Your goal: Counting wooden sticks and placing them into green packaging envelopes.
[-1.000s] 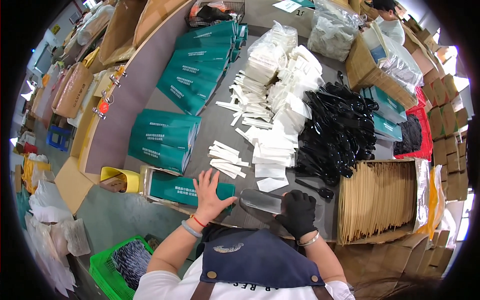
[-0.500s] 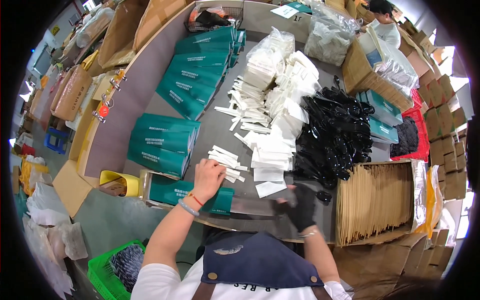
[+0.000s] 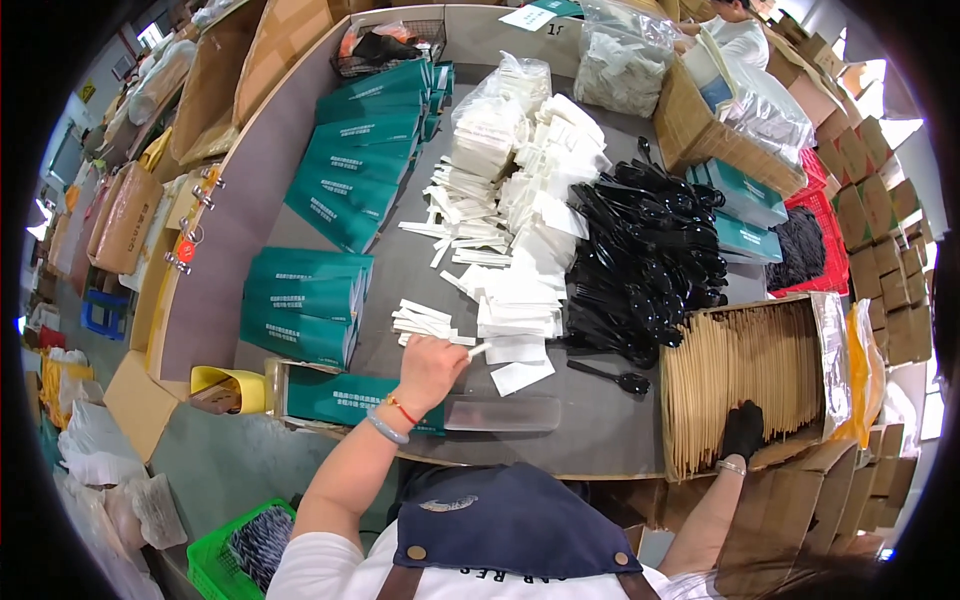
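Observation:
My left hand [image 3: 432, 372] is closed, a slim white paper packet [image 3: 480, 350] sticking out from its fingertips. Just beyond it lies a small group of similar slim packets [image 3: 425, 320]. Below this hand, a shallow holder contains green printed sleeves [image 3: 335, 396], and its clear right end [image 3: 500, 414] shows. My right hand [image 3: 743, 432], in a black glove, reaches into a carton [image 3: 835, 365] of thin light-brown wooden sticks [image 3: 715, 370]. Its fingertips are down among the sticks, so their grip is hidden. White folded napkins [image 3: 520, 305] and black plastic spoons [image 3: 650, 260] lie heaped between the hands.
Fanned green sleeves [image 3: 340, 170] line the table's left side by a raised grey wall [image 3: 225, 190]. One black spoon [image 3: 610, 378] lies apart. Green boxes [image 3: 745, 240] and a red crate [image 3: 832, 250] stand on the right. Another person [image 3: 735, 40] is at the far right.
My right hand has moved right, from beside the napkins to the stick carton. My left hand now has a slim white packet showing at its fingertips. The whole view has shifted slightly.

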The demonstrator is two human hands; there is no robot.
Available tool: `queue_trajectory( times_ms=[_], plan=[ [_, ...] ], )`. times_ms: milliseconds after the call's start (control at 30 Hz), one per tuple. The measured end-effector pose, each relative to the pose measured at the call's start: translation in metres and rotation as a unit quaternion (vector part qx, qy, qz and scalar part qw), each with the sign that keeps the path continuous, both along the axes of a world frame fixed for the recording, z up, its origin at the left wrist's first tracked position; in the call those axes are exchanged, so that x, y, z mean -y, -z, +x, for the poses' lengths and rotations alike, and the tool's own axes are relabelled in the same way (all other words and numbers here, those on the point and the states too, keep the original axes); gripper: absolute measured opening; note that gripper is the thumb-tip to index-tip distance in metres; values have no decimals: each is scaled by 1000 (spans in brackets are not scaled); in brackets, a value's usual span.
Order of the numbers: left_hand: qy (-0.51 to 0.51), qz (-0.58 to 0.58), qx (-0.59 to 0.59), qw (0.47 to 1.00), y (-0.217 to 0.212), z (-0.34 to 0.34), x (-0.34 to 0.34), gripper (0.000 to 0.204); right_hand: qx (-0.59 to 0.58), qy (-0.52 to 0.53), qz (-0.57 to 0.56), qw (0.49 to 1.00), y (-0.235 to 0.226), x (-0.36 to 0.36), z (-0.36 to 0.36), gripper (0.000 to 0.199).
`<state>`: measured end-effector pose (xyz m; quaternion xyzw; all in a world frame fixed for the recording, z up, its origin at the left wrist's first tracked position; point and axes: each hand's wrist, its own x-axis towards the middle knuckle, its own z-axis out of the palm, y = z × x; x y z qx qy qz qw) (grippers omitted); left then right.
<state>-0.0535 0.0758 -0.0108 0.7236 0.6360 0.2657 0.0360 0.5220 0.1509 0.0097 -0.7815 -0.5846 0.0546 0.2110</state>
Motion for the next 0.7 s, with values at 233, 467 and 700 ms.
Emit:
queue_trajectory(
  times_ms=[233,467,700],
  plan=[
    [-52,-69,73,994,-13,21,-1,11,131,42,-133,982,-25,-14,-31,26],
    [-32,-167,103,980,6,65,-9,16,-198,192,111,955,-26,-4,-34,33],
    [-20,-179,51,982,0,69,-18,17,-427,-105,166,883,56,67,-206,27]
  ],
)
